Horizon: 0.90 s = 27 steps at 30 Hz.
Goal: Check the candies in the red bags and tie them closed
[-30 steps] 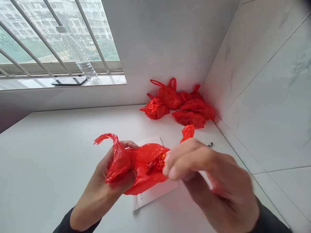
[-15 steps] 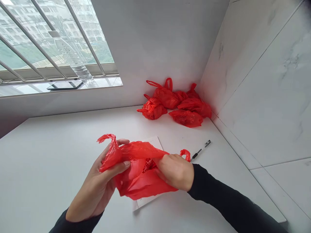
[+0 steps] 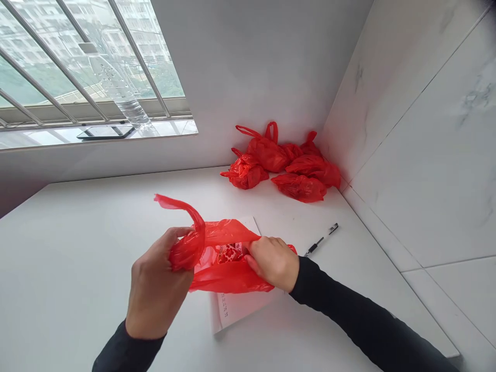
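Head view shows us our two hands pulling on a red plastic bag (image 3: 228, 268) just above a white paper pad (image 3: 236, 305) on the white counter (image 3: 77, 248). Our left hand (image 3: 157, 287) is closed tight on one handle of the bag. Half a second ago that hand lay more open with the palm up; now it has turned over, so we see its back, and the handle loop sticks up higher than before. Our right hand (image 3: 273, 261) is closed on the other end of the bag, and it has slid a little up and left. The bag looked loose and puffy before; now it is stretched flatter between our hands, and a patterned thing inside shows through it. A black pen (image 3: 321, 239) lies on the counter just right of our right hand. A pile of tied red bags (image 3: 287, 165) sits in the far corner, in the same spot as before
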Motion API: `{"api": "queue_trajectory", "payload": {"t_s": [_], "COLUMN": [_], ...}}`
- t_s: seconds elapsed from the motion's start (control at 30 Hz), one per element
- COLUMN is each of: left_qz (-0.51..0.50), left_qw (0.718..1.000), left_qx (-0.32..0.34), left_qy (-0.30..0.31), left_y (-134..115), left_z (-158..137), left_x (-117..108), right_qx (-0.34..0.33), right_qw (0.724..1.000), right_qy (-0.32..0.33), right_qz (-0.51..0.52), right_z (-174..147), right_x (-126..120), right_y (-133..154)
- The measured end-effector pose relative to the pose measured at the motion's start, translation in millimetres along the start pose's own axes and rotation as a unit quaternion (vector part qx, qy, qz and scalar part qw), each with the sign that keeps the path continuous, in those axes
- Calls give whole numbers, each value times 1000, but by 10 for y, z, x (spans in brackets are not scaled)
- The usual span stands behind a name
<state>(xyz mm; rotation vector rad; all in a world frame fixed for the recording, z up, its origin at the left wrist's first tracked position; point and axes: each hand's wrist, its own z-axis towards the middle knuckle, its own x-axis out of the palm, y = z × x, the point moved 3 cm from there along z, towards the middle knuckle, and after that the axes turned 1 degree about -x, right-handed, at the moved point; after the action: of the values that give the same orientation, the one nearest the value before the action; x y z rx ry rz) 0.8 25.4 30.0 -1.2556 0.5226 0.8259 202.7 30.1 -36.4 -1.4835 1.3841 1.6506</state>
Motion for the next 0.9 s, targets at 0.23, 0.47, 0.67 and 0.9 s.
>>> {"api": "queue_trajectory", "payload": {"t_s": [0.23,0.47,0.67,0.9], "left_qz": [-150,-303,-344,-375], "left_qw": [981,920,910,892], "left_qx": [-98,-187,-189,-208], "left_qy": [80,166,132,144], "left_y": [-85,-138,-137,-147], "left_z": [6,15,19,40], "left_x": [31,73,39,53], "right_qx": [35,59,39,-5], "right_qw": [999,998,990,963], "right_qy": [10,-22,-43,-11], "right_qz": [-30,29,128,269], "right_z": [-74,109,98,21], "right_x": [-102,83,-1,-83], "right_y": [47,83,66,42]}}
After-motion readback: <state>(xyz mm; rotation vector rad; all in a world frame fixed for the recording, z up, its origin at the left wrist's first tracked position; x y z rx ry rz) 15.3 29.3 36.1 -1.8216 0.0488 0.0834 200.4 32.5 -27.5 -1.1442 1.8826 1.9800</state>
